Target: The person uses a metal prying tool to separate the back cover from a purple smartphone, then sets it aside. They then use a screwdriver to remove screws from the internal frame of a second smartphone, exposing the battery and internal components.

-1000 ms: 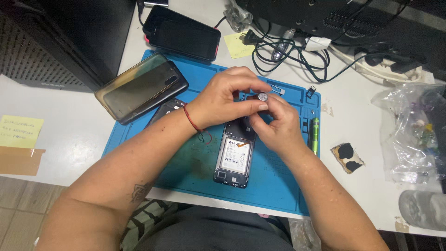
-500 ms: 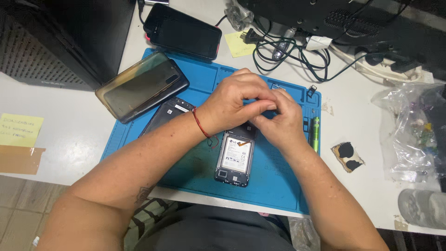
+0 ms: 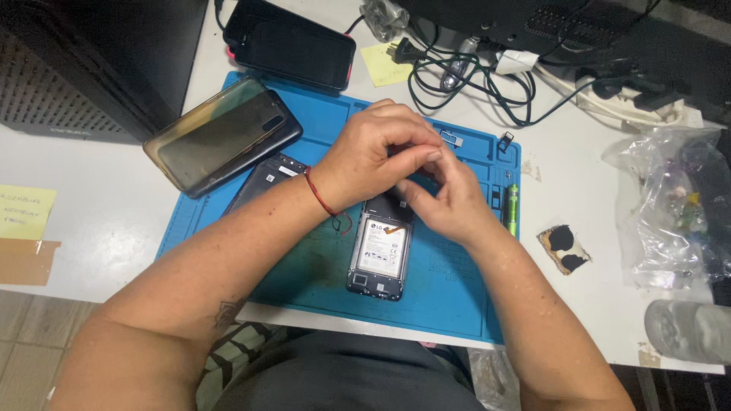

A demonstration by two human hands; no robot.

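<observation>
On the white surface (image 3: 114, 221) lies my blue mat (image 3: 304, 266), the opened phone (image 3: 378, 255) at its centre. My left hand (image 3: 377, 156) and right hand (image 3: 449, 202) meet at its twelve o'clock end, fingers curled together; I cannot tell what they pinch.

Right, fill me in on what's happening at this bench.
A person is working with both bare hands over an opened smartphone lying back-up on a blue repair mat, its battery exposed. The left hand and right hand are pressed together above the phone's top end, fingers pinched on something too small to make out. The removed back cover lies to the left, beside a dark phone. A green tool rests at the mat's right edge.
</observation>
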